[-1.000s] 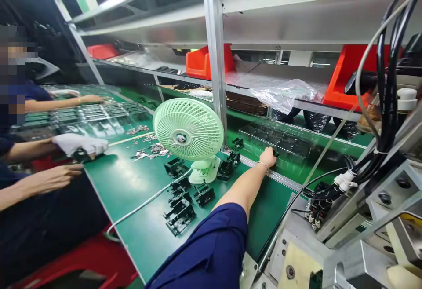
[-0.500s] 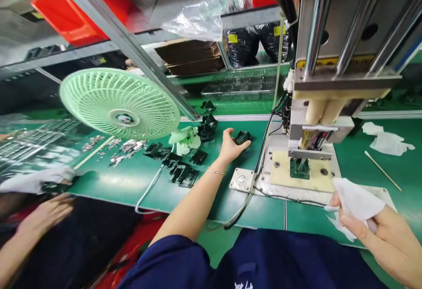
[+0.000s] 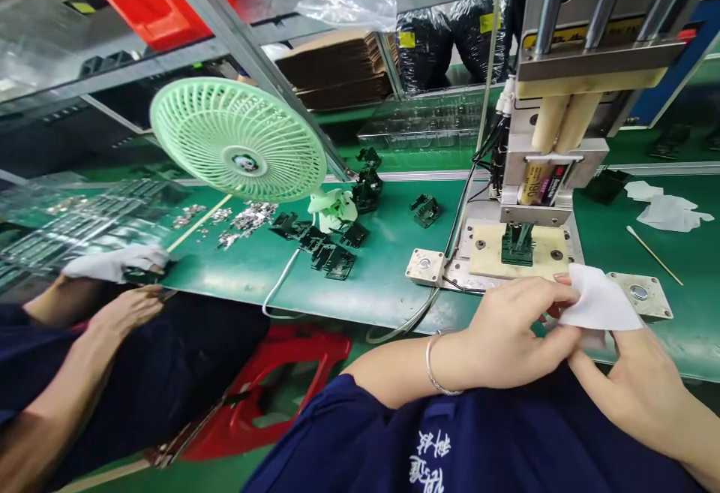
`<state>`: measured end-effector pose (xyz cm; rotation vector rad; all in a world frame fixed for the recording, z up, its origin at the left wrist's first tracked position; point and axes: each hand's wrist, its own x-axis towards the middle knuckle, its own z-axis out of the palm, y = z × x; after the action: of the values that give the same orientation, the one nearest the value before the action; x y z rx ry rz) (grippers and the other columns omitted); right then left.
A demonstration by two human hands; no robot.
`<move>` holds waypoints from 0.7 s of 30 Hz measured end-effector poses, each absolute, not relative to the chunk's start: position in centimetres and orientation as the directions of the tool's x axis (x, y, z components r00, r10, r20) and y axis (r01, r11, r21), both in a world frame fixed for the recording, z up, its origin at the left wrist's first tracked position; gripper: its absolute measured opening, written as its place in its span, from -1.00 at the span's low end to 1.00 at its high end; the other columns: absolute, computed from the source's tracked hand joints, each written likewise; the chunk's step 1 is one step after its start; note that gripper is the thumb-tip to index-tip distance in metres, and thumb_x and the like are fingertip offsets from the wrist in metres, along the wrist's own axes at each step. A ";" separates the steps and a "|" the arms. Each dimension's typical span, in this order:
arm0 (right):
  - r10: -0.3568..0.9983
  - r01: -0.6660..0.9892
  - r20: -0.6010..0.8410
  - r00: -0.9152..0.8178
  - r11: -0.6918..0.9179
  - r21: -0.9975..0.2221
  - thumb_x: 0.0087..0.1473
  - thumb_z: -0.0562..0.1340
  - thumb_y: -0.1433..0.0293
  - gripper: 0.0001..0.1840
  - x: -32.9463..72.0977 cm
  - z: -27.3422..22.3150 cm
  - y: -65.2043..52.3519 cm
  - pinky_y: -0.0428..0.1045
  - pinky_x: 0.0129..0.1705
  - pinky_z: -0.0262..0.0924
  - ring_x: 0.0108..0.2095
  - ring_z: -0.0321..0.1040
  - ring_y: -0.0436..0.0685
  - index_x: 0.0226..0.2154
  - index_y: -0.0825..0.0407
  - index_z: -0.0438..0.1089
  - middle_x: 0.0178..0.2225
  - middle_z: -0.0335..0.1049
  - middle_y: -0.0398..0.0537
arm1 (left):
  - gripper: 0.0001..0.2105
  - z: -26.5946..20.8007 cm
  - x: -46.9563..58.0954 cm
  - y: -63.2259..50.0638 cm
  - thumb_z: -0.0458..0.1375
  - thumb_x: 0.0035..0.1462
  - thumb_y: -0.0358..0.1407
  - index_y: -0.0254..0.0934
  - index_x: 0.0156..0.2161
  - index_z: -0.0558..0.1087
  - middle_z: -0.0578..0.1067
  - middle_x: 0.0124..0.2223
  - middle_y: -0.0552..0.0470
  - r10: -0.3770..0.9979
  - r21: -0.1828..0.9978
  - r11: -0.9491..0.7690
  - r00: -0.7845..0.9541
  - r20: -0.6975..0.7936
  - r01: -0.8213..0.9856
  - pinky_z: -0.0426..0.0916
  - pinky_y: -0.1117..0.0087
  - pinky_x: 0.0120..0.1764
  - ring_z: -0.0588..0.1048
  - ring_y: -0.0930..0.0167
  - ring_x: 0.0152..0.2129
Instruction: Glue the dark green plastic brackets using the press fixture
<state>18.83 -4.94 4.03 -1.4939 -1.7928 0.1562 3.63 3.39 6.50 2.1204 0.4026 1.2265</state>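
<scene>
Both my hands meet in front of the press, around a thin white cloth point(image 3: 601, 299). My left hand point(image 3: 514, 335), wearing a bracelet, pinches the cloth's left edge with thumb and fingers. From the right, my right hand point(image 3: 635, 380) grips the same cloth, its fingers partly covered by it. Just beyond them, a dark moulded plastic part point(image 3: 516, 245) sits on the pale fixture plate point(image 3: 481, 257) beneath the press head point(image 3: 534, 214). A similar black part point(image 3: 426, 209) lies alone on the green bench, left of the press cables.
Press buttons flank the fixture, left point(image 3: 426, 265) and right point(image 3: 638, 294). A cotton swab point(image 3: 655, 255) and crumpled white cloths point(image 3: 669, 211) lie on the right. Black parts point(image 3: 331, 257) and a green fan point(image 3: 239, 140) stand left, near a co-worker's gloved hand point(image 3: 115, 264).
My left hand has come away from the lone black part, which stays on the bench, and moved right to the white cloth in my right hand. The camera view has shifted.
</scene>
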 end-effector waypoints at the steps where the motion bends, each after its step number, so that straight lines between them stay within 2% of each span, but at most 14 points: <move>1: 0.890 0.773 0.454 0.031 0.267 -0.576 0.24 0.13 0.31 -0.38 19.0 3.9 -5.0 0.29 0.12 0.33 0.11 0.34 0.37 0.31 -0.06 0.03 0.13 0.31 0.18 | -0.87 6.5 3.6 3.5 0.20 0.13 -0.45 -0.32 -0.18 0.42 0.57 -0.30 -0.04 0.560 0.680 -0.731 0.525 0.641 -0.050 0.48 0.44 -0.31 0.54 0.43 -0.40; 5: 0.941 0.690 0.305 0.150 0.121 -0.713 0.24 0.16 0.14 -0.40 19.9 3.0 -5.5 0.47 0.12 0.25 0.09 0.34 0.41 0.27 -0.14 0.06 0.15 0.29 0.15 | -0.90 7.2 2.9 3.8 0.22 0.14 -0.45 -0.32 -0.21 0.47 0.60 -0.28 -0.04 0.613 0.722 -0.691 0.495 0.617 -0.044 0.51 0.45 -0.28 0.56 0.43 -0.38; 7: 0.944 0.687 0.303 0.131 0.134 -0.714 0.23 0.17 0.14 -0.38 19.9 2.9 -5.5 0.43 0.16 0.23 0.15 0.29 0.39 0.28 -0.15 0.06 0.18 0.26 0.12 | -0.90 7.3 3.0 3.5 0.22 0.15 -0.43 -0.31 -0.20 0.48 0.59 -0.30 -0.03 0.620 0.719 -0.693 0.475 0.625 -0.042 0.51 0.46 -0.31 0.55 0.45 -0.41; 11: 0.915 0.738 0.403 -0.018 0.284 -0.612 0.21 0.16 0.29 -0.31 19.3 2.8 -5.1 0.24 0.22 0.25 0.25 0.17 0.31 0.34 -0.08 -0.02 0.22 0.19 0.12 | -0.85 6.1 3.5 2.9 0.16 0.19 -0.42 -0.29 -0.12 0.46 0.57 -0.26 -0.03 0.476 0.606 -0.793 0.553 0.684 -0.067 0.53 0.44 -0.25 0.56 0.43 -0.36; 13: 0.925 0.710 0.377 -0.043 0.294 -0.640 0.18 0.14 0.36 -0.28 19.3 2.7 -5.2 0.26 0.26 0.18 0.28 0.12 0.31 0.35 -0.07 -0.03 0.24 0.17 0.11 | -0.78 5.3 3.7 2.8 0.12 0.21 -0.44 -0.29 -0.04 0.44 0.55 -0.22 -0.05 0.376 0.505 -0.862 0.616 0.692 -0.041 0.52 0.42 -0.20 0.56 0.42 -0.31; 15: 0.958 0.567 0.285 -0.024 0.248 -0.785 0.17 0.14 0.37 -0.26 19.5 2.6 -5.4 0.28 0.26 0.15 0.29 0.09 0.32 0.36 -0.10 -0.06 0.29 0.12 0.10 | -0.71 4.8 3.6 2.9 0.12 0.19 -0.46 -0.29 0.02 0.41 0.52 -0.20 -0.05 0.321 0.434 -0.900 0.628 0.708 -0.029 0.51 0.43 -0.21 0.54 0.42 -0.31; 17: 0.982 0.332 0.186 -0.021 0.183 -0.926 0.18 0.16 0.34 -0.24 19.7 2.8 -5.7 0.24 0.26 0.16 0.31 0.06 0.32 0.37 -0.13 -0.09 0.34 0.03 0.09 | -0.67 4.6 3.4 3.1 0.20 0.17 -0.39 -0.31 0.05 0.38 0.48 -0.15 -0.09 0.333 0.438 -0.897 0.560 0.758 -0.060 0.50 0.41 -0.19 0.53 0.40 -0.27; 19: 0.991 0.153 0.125 -0.038 0.129 -0.980 0.19 0.21 0.29 -0.22 19.8 3.1 -5.9 0.22 0.29 0.11 0.34 -0.02 0.31 0.37 -0.18 -0.09 0.37 -0.06 0.03 | -0.57 4.7 3.1 3.3 0.27 0.13 -0.23 -0.32 0.07 0.36 0.42 -0.10 -0.14 0.423 0.503 -0.861 0.443 0.790 -0.075 0.50 0.33 -0.15 0.50 0.34 -0.19; 21: 0.992 0.105 0.112 -0.060 0.118 -0.987 0.18 0.24 0.27 -0.21 19.6 3.5 -6.0 0.22 0.31 0.05 0.36 -0.07 0.30 0.37 -0.24 -0.10 0.39 -0.10 -0.03 | -0.46 4.6 2.9 3.6 0.31 0.07 -0.08 -0.31 0.09 0.34 0.39 -0.08 -0.15 0.527 0.580 -0.813 0.361 0.770 -0.052 0.50 0.28 -0.16 0.45 0.29 -0.14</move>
<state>19.60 -6.01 3.52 -1.1755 -1.3807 1.1088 2.88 3.56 4.65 2.1088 0.4101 1.4708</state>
